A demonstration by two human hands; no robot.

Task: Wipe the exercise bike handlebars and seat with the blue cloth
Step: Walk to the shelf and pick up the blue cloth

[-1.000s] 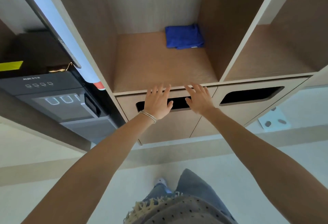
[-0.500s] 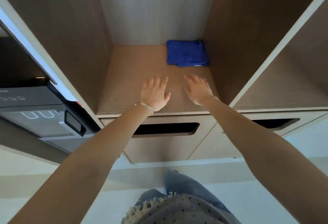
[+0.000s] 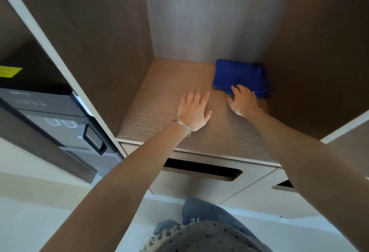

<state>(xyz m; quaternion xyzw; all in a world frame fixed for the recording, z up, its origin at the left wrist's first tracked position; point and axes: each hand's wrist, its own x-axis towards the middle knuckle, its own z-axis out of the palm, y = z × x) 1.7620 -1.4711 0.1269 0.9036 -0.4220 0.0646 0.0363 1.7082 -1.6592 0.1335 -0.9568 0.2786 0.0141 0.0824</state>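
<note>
Thin metal bangles [image 3: 182,127] on left wrist; dotted grey top [image 3: 199,237], blue jeans [image 3: 203,210].

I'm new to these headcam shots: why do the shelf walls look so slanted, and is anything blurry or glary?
Head view: the wide lens splays the shelf walls outward; the blue cloth is fairly sharp, the right hand at its front edge slightly soft; soft light sheens the shelf floor beside the left hand; the alcove's right wall lies in shadow.

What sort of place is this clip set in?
Probably an indoor storage nook, perhaps in a gym or home: an open wooden cubby holding a folded blue cloth, drawers with cut-out handles below, a dark appliance alongside.
</note>
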